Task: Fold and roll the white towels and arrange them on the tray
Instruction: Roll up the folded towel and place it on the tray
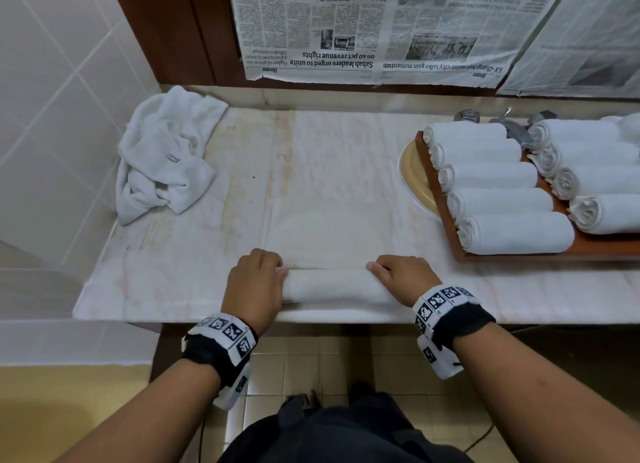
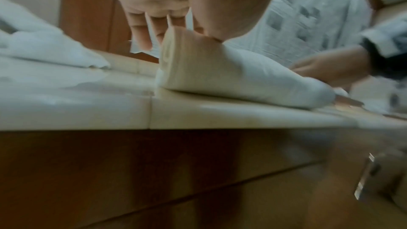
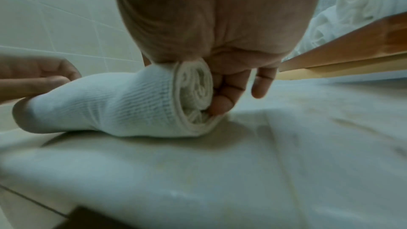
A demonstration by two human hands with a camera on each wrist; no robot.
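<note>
A white towel (image 1: 329, 203) lies flat on the marble counter, and its near end is wound into a roll (image 1: 329, 286) close to the front edge. My left hand (image 1: 256, 282) grips the roll's left end, palm on top, fingers curled over its far side (image 2: 154, 23). My right hand (image 1: 398, 279) grips the right end, fingers wrapped behind the spiral (image 3: 220, 84). The roll shows in both wrist views (image 2: 231, 76) (image 3: 143, 104). A wooden tray (image 1: 446, 217) at the right carries several rolled towels (image 1: 491, 175) in two rows.
A crumpled heap of white towels (image 1: 162, 158) sits at the back left by the tiled wall. A cream plate (image 1: 412, 175) lies under the tray's left side, and a metal tap (image 1: 512, 127) stands behind it. Newspaper (image 1: 363, 30) covers the back wall. The counter's front edge (image 1: 242, 315) is just under my wrists.
</note>
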